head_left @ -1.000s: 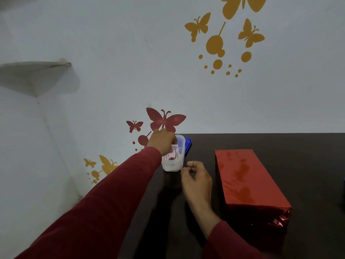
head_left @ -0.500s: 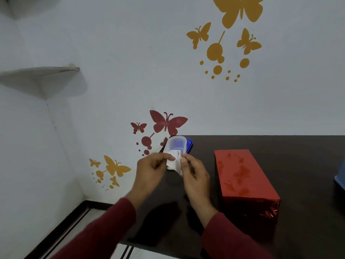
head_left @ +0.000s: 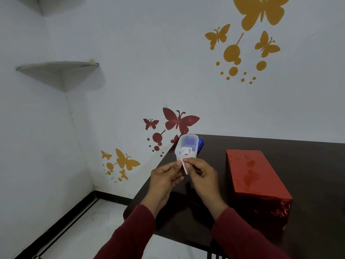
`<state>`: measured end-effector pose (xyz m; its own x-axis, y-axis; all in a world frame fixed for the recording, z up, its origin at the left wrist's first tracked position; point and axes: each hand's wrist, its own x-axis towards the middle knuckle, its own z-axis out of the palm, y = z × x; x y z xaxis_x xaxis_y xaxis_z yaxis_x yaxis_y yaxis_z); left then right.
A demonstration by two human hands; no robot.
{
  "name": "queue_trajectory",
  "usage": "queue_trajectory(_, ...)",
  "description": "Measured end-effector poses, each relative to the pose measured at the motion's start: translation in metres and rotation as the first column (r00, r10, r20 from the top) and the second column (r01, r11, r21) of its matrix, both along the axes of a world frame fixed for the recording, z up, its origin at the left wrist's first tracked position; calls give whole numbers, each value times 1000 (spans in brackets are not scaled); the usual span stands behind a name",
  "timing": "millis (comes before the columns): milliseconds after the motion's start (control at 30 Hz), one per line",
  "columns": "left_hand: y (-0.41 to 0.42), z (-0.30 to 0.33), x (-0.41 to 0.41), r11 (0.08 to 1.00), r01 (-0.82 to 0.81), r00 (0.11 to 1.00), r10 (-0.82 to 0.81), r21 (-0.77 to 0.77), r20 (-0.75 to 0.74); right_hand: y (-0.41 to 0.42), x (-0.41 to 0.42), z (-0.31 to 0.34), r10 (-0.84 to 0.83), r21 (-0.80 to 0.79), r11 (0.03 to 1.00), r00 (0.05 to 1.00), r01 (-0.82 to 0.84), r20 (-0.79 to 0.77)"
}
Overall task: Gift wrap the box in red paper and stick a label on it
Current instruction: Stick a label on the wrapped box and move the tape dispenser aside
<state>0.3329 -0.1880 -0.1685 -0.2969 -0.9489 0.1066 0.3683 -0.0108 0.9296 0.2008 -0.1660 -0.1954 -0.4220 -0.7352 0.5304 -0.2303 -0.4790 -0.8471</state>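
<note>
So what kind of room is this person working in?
Probably a room at home, perhaps a child's room or a craft corner. Butterfly decals dot the white wall, a corner shelf hangs up left, and a dark table carries the red-wrapped box.

Bare dark table (head_left: 308, 165) is lying open to the right of the red wrapped box (head_left: 255, 176) and behind it, up to the wall. The box is standing well apart from the clear container (head_left: 186, 147), leaving an open lane of tabletop between them. The left hand (head_left: 164, 177) and right hand (head_left: 202, 174) are meeting just in front of the container, blocking approach from the near side. A blue lid (head_left: 200, 143) is crowding the container's far right side at the table's corner.
</note>
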Motion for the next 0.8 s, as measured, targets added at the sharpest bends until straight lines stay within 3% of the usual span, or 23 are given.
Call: queue_trajectory(800, 2, 5, 5, 999, 24, 997, -22, 32, -73, 5, 1, 5, 120, 5, 993, 990, -121, 74)
